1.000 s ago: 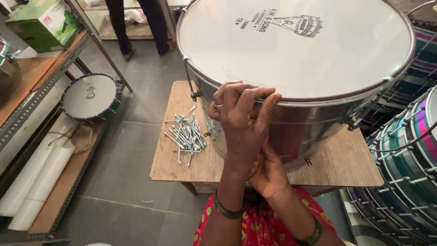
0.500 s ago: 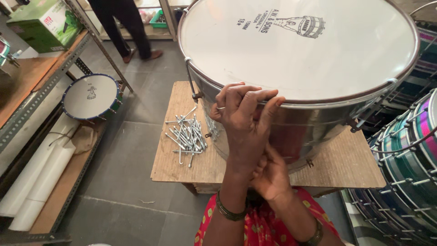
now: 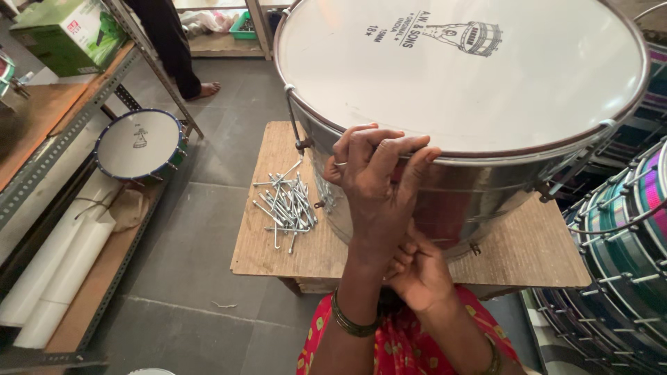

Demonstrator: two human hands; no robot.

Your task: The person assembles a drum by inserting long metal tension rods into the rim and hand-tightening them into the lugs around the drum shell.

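Observation:
A big drum with a white skin (image 3: 472,83) and a shiny steel shell (image 3: 486,201) stands on a low wooden table (image 3: 278,253). My left hand (image 3: 372,184) is raised against the near side of the drum, its fingers curled over the metal rim. My right hand (image 3: 420,278) sits lower, by the bottom of the shell, fingers bunched together behind my left wrist; what they pinch is hidden. A loose pile of several hooked metal rods (image 3: 288,205) lies on the table to the left of my hands.
A small drum (image 3: 139,144) leans on a low shelf at the left, above white rolls (image 3: 55,271). A green box (image 3: 66,35) sits on the upper rack. Striped drums (image 3: 625,257) are stacked at the right. Another person's leg (image 3: 170,48) stands at the back.
The person at the back has stepped to the left. My hands stay at the drum's near side with only small finger movement.

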